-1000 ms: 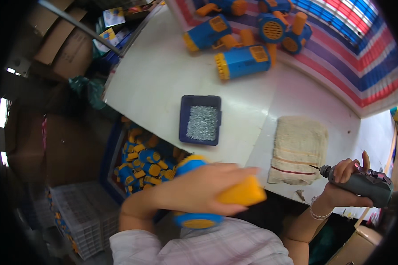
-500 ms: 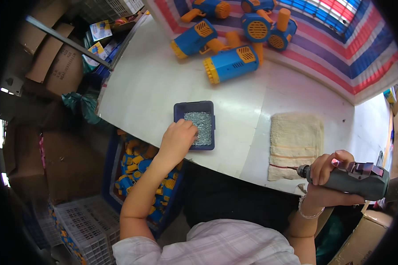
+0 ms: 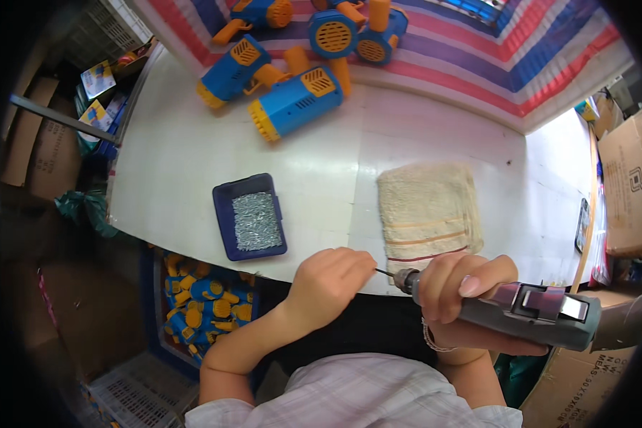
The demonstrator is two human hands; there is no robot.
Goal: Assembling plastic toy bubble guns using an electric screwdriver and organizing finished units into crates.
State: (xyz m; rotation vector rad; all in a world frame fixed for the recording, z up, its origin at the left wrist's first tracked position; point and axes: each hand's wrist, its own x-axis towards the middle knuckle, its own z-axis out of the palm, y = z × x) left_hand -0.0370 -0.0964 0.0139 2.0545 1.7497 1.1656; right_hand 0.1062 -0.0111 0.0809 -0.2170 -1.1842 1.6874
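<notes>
My right hand (image 3: 464,289) is wrapped round a dark grey power screwdriver (image 3: 488,317), held nearly level with its thin bit pointing left. At the bit's tip, the fingertips of my left hand (image 3: 329,285) are pinched together. Whatever they hold is too small or too hidden to make out. Left of that hand, a dark blue plastic tray (image 3: 225,217) sits on the white table, holding a heap of small silvery screws (image 3: 257,221). A folded beige towel (image 3: 428,200) lies beyond the screwdriver's tip, partly behind my right hand.
Several blue and orange toy guns (image 3: 299,103) lie at the back of the white table (image 3: 171,171), against a striped sheet (image 3: 471,78). Below the table's left front edge, a blue crate (image 3: 150,285) holds more toy parts. Cardboard boxes (image 3: 624,185) stand at the right.
My left hand has left the screw tray and moved right to the screwdriver's tip. My right hand has brought the screwdriver left and nearer. The whole view has shifted to the right.
</notes>
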